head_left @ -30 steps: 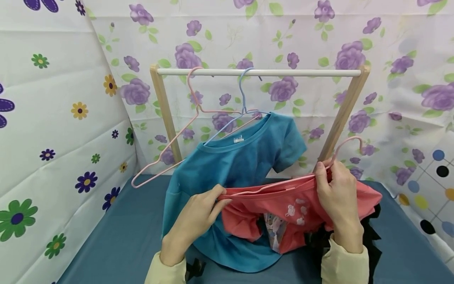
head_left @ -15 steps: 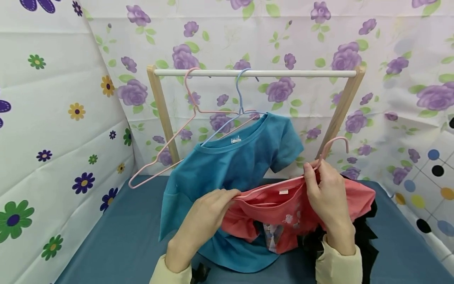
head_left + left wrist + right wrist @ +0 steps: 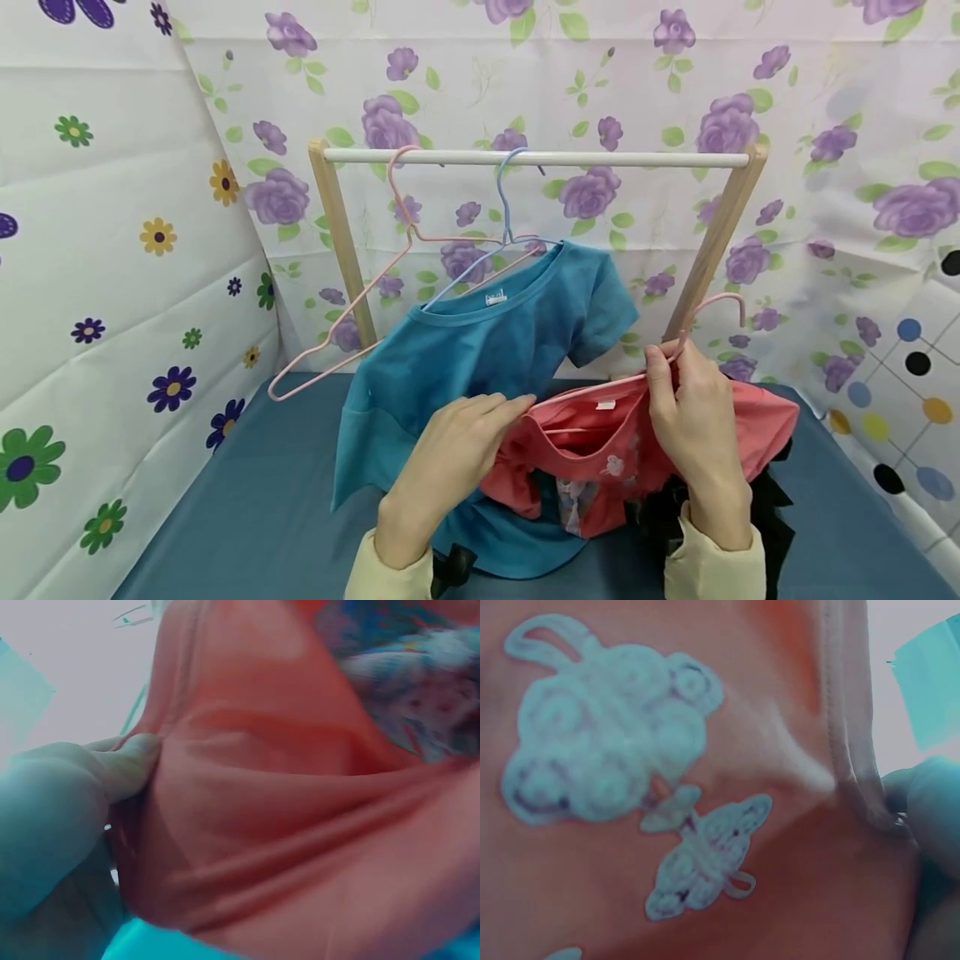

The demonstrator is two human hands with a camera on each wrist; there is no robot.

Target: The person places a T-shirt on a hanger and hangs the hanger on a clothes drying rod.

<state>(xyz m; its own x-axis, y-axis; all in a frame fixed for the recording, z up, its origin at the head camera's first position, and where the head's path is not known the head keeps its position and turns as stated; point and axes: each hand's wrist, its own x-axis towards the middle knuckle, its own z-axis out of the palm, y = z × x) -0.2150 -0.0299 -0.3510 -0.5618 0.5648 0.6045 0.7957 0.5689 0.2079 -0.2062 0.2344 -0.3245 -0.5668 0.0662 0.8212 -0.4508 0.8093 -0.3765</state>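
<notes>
My left hand [image 3: 457, 454] pinches the left side of the neckline of a coral-red T-shirt [image 3: 592, 471]. The left wrist view shows the thumb pressing on the gathered red cloth [image 3: 247, 817]. My right hand [image 3: 693, 417] grips the neckline's other side together with a pink hanger [image 3: 716, 302], whose hook sticks up above the fingers. Much of this hanger is hidden inside the shirt and behind the hands. In the right wrist view, white embroidered shapes [image 3: 607, 735] show on the shirt front. The neckline gapes between the hands, showing a white label [image 3: 605, 405].
A wooden rack with a white rail [image 3: 600, 158] stands behind. On it hang a pink hanger [image 3: 390, 258] and a blue hanger [image 3: 506, 204] bearing a teal T-shirt [image 3: 480, 350], directly behind my hands. Black cloth [image 3: 765, 508] lies at the right on the blue table [image 3: 247, 483].
My left hand has moved right along the neckline, towards the right hand. The neckline has opened wider and its label shows. The right hand has shifted slightly left with the hanger.
</notes>
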